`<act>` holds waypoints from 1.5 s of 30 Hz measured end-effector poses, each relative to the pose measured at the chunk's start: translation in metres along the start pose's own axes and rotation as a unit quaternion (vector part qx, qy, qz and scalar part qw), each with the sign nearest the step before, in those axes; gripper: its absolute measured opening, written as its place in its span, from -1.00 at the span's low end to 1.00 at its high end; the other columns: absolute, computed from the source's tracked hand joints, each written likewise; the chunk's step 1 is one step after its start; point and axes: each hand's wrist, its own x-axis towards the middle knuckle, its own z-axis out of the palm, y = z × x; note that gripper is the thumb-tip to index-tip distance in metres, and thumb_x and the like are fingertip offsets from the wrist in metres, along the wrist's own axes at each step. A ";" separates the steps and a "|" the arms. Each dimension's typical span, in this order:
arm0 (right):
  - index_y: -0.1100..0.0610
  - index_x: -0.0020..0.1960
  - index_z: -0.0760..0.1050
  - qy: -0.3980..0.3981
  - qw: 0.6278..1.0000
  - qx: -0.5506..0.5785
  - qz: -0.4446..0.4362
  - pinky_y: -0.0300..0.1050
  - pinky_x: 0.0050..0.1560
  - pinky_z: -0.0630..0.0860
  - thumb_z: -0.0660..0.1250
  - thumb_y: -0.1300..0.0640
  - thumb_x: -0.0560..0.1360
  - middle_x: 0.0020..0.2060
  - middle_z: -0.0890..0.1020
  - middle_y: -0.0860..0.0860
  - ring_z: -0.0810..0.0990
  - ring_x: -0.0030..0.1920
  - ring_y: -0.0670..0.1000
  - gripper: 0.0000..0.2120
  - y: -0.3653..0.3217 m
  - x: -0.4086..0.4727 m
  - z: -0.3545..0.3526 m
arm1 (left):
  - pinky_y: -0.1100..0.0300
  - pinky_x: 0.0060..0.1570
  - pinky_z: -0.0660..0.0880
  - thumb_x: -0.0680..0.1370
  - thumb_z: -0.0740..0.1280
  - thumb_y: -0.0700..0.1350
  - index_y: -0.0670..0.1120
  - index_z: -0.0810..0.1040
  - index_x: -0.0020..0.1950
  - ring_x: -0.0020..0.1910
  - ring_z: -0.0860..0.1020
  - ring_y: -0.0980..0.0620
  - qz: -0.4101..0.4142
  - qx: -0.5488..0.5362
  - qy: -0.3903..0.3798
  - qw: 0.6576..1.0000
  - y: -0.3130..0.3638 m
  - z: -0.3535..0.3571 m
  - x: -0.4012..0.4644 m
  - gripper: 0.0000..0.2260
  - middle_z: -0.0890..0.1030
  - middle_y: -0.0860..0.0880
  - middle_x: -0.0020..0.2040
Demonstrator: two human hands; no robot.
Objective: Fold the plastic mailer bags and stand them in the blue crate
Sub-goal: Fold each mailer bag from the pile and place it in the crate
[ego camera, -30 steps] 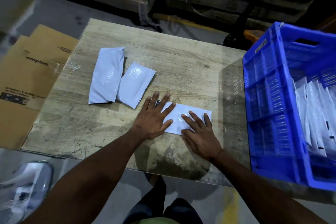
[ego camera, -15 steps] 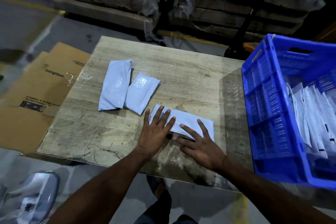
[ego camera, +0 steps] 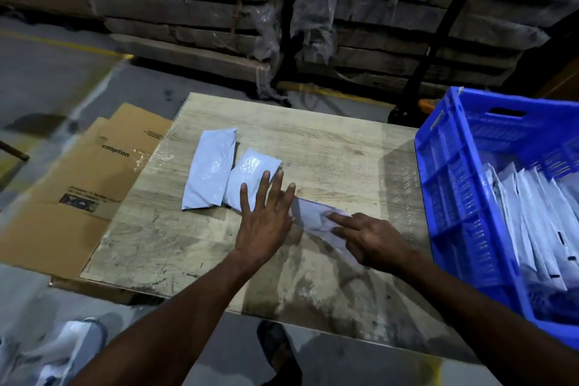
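A folded white mailer (ego camera: 308, 216) lies at the middle of the wooden table (ego camera: 344, 147), its near end raised and blurred. My right hand (ego camera: 372, 241) grips it, index finger along the top and the bag running under the palm. Just left of it, my left hand (ego camera: 266, 219) is flat with fingers spread, its fingertips over the corner of a small shiny mailer (ego camera: 250, 171). A longer mailer (ego camera: 210, 175) lies beside that one. The blue crate (ego camera: 454, 197) stands at the right, with several folded mailers (ego camera: 539, 213) upright inside.
Flattened cardboard boxes (ego camera: 78, 182) lie on the floor left of the table. A plastic bundle of white bags (ego camera: 62, 351) sits on the floor at the lower left. Wrapped stacks of boards (ego camera: 203, 9) fill the background.
My right hand has gone from pressing flat on the folded mailer to gripping it and raising its near end. My left hand has slid off it toward the small mailer.
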 end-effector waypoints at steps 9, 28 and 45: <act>0.18 0.31 0.56 -0.107 0.983 -0.042 0.144 0.27 0.26 0.48 0.09 0.01 0.52 0.23 0.64 0.14 0.59 0.28 0.23 -0.52 0.026 0.037 0.027 | -0.39 0.46 0.08 0.60 0.36 0.09 -0.15 0.40 0.55 0.59 0.24 -0.29 0.026 -0.013 -0.051 0.998 0.018 0.032 0.018 -0.43 0.29 -0.26 0.59; 0.04 0.65 0.06 -0.107 0.959 0.024 0.263 0.21 0.57 0.01 -0.08 -0.28 0.66 0.64 0.07 0.02 -0.04 0.63 0.07 -0.34 -0.024 0.004 0.085 | -0.08 0.54 0.12 0.69 0.07 0.10 -0.07 0.35 0.60 0.60 0.25 -0.12 0.035 -0.133 -0.097 0.986 0.043 0.081 0.001 -0.49 0.30 -0.05 0.62; 0.07 0.65 0.03 -0.114 0.953 -0.005 0.282 0.47 0.49 -0.02 -0.08 -0.22 0.67 0.64 -0.01 0.06 -0.09 0.63 0.19 -0.36 -0.028 0.007 0.067 | -0.17 0.58 0.04 0.67 0.05 0.22 0.04 0.12 0.68 0.66 -0.05 -0.21 -0.003 -0.102 -0.140 0.985 0.012 0.078 -0.016 -0.40 0.04 -0.01 0.69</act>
